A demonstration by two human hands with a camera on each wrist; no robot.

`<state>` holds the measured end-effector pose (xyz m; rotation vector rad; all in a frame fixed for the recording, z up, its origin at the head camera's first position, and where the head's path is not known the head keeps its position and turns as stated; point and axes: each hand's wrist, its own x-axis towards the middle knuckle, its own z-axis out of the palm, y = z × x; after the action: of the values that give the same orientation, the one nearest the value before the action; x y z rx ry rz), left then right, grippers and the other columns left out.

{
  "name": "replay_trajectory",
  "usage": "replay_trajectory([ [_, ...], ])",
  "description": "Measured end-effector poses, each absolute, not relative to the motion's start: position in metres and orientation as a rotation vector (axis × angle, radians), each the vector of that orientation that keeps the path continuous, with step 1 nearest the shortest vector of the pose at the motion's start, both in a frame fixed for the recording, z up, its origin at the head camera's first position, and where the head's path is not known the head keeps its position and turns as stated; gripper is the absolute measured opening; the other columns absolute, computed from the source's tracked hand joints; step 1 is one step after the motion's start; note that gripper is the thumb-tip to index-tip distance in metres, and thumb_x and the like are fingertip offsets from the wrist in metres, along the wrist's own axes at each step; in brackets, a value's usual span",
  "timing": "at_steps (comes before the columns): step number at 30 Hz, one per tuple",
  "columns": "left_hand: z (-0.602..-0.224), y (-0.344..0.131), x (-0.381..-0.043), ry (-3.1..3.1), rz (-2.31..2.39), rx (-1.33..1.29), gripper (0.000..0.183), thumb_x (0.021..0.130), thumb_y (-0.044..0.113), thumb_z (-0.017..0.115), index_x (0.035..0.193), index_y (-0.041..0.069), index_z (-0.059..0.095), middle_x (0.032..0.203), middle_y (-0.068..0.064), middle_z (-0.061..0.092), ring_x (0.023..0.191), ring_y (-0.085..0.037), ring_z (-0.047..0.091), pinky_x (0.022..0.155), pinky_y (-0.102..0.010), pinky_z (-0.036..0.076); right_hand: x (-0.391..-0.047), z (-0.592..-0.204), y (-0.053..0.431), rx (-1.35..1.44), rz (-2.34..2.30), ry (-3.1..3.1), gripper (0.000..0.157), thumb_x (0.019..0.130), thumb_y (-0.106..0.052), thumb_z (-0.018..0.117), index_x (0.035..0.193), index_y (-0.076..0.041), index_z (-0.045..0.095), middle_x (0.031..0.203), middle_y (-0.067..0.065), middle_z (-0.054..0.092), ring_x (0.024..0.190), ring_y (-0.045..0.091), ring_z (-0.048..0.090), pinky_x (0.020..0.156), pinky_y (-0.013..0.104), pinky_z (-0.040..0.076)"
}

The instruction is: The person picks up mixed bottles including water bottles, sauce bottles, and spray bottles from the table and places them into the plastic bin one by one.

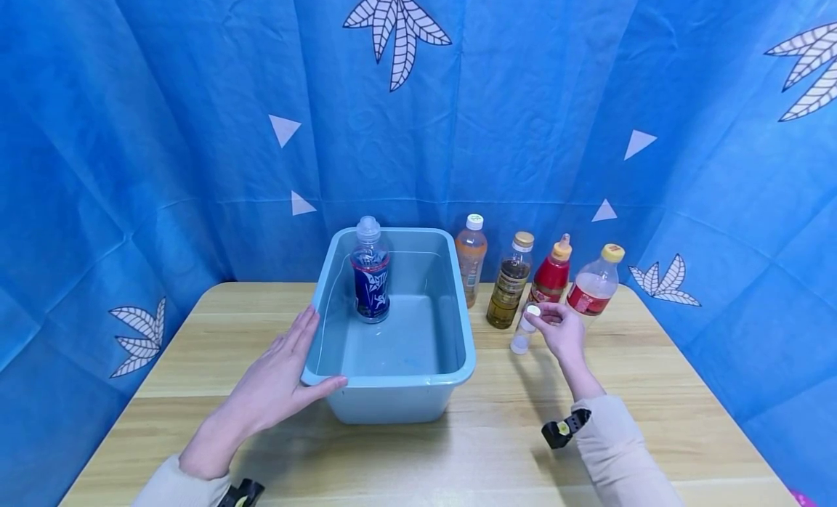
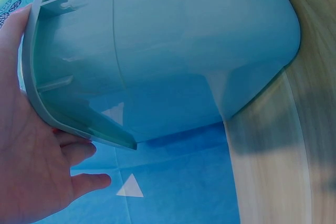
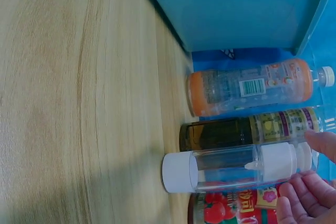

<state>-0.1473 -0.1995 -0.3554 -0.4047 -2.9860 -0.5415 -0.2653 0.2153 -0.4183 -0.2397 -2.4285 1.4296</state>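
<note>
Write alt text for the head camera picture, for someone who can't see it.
A person's right hand pinches the top of a small clear bottle, while the left hand touches the rim of a blue tub holding a blue-labelled bottle. Four other bottles stand right of the tub.

The basin [image 1: 391, 404] stands on the table [image 1: 484, 467], a curtain [image 1: 523, 115] hanging behind it. Inside the basin, toward its far left, stands a sports bottle [image 1: 372, 285]; at its near left rim is the left hand [image 1: 277, 375]. Right of the basin, in order outward, stand a first bottle [image 1: 471, 256], a second bottle [image 1: 508, 289], a squeeze bottle [image 1: 551, 278] and a fourth bottle [image 1: 597, 283]. The right hand [image 1: 565, 334], right of the basin, holds a small bottle [image 1: 525, 333].
</note>
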Motion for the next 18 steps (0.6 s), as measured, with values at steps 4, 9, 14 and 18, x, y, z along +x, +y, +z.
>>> replay_trajectory([
  [4,-0.356,-0.199,-0.148,-2.986,-0.543,-0.404,0.105,0.071,0.073,0.044,0.142,0.005,0.008,0.147,-0.013,0.006,0.131,-0.034,0.015,0.100,-0.055,0.020,-0.263,-0.416,0.215,-0.232,1.436,-2.444,0.034,0.076,-0.018,0.071,0.100,0.004,0.061,0.092,0.017,0.061,0.078,0.017,0.055,0.059,0.015,0.044],
  [9,-0.356,-0.199,-0.148,-2.985,-0.543,-0.400,0.105,0.071,0.073,0.044,0.142,0.005,0.007,0.147,-0.013,0.006,0.131,-0.034,0.016,0.099,-0.055,0.021,-0.260,-0.410,0.214,-0.215,1.452,-2.473,0.038,0.076,-0.023,0.070,0.103,0.002,0.061,0.095,0.016,0.059,0.084,0.022,0.054,0.061,0.017,0.045],
  [14,-0.356,-0.199,-0.148,-2.990,-0.547,-0.397,0.105,0.071,0.073,0.044,0.143,0.005,0.007,0.147,-0.013,0.006,0.131,-0.034,0.015,0.099,-0.056,0.021,-0.256,-0.404,0.212,-0.173,1.462,-2.490,0.040,0.077,-0.025,0.070,0.105,0.002,0.060,0.097,0.016,0.059,0.085,0.022,0.054,0.063,0.017,0.045],
  [18,-0.356,-0.199,-0.148,-2.991,-0.546,-0.396,0.106,0.071,0.073,0.044,0.143,0.006,0.006,0.147,-0.013,0.006,0.131,-0.034,0.016,0.099,-0.055,0.021,-0.252,-0.398,0.210,-0.125,1.456,-2.500,0.041,0.076,-0.028,0.070,0.105,0.000,0.060,0.097,0.016,0.060,0.085,0.022,0.055,0.063,0.019,0.046],
])
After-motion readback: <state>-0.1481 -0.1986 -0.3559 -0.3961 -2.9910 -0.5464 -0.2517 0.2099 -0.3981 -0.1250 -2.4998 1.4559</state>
